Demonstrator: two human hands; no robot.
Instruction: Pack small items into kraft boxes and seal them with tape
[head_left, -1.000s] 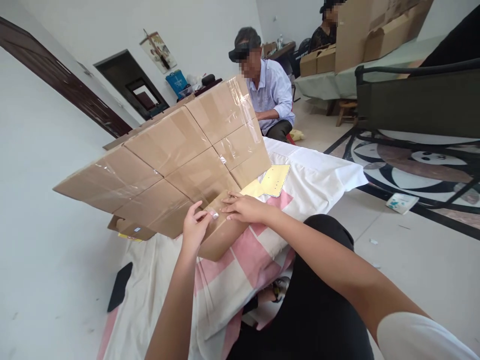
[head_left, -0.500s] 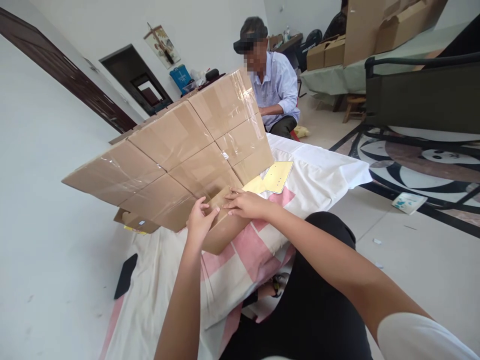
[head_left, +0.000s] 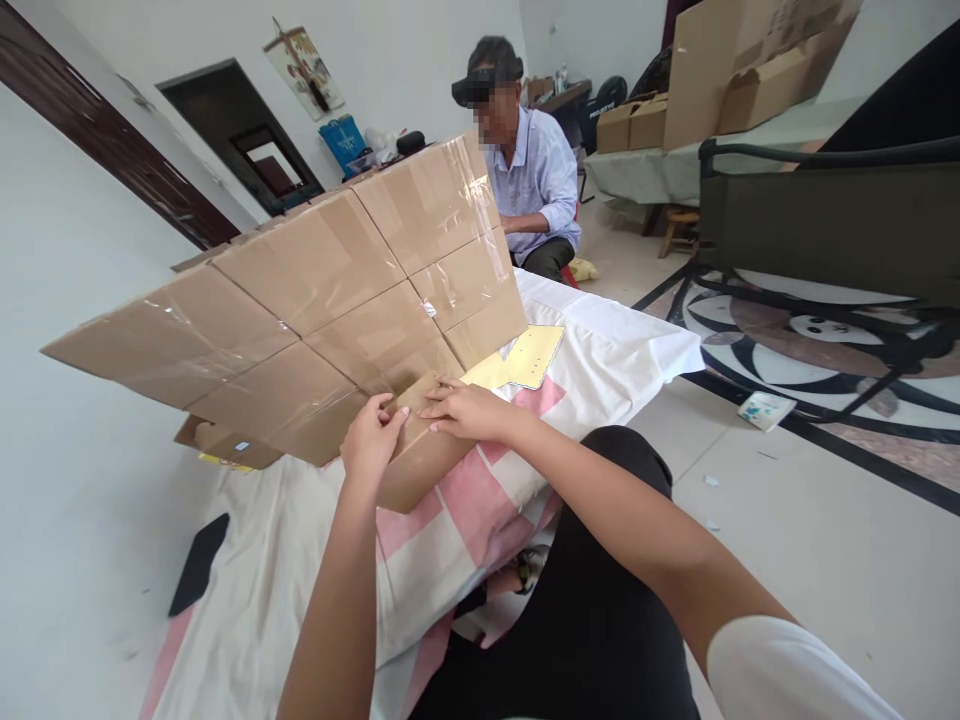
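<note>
A small brown cardboard box [head_left: 424, 465] lies on the cloth-covered table [head_left: 480, 515] close in front of me. My left hand [head_left: 369, 435] is at the box's left end, thumb and fingers apart, the thumb touching its top. Across the top from the right lies my right hand [head_left: 469, 408], its fingers stretched out flat on the cardboard. Just behind the box rises a stack of taped cardboard boxes [head_left: 322, 260]. To the right of the stack's foot are sheets of yellow paper [head_left: 536, 355].
A person [head_left: 532, 170] in a light blue shirt sits behind the stack. At the left edge of the table is a black flat object [head_left: 199, 565]. Another carton [head_left: 225, 445] is partly hidden at lower left of the stack. A dark green folding cot [head_left: 817, 220] stands at right.
The whole view has shifted, so the scene sits further left. Both hands stay at the small box in nearly the same pose.
</note>
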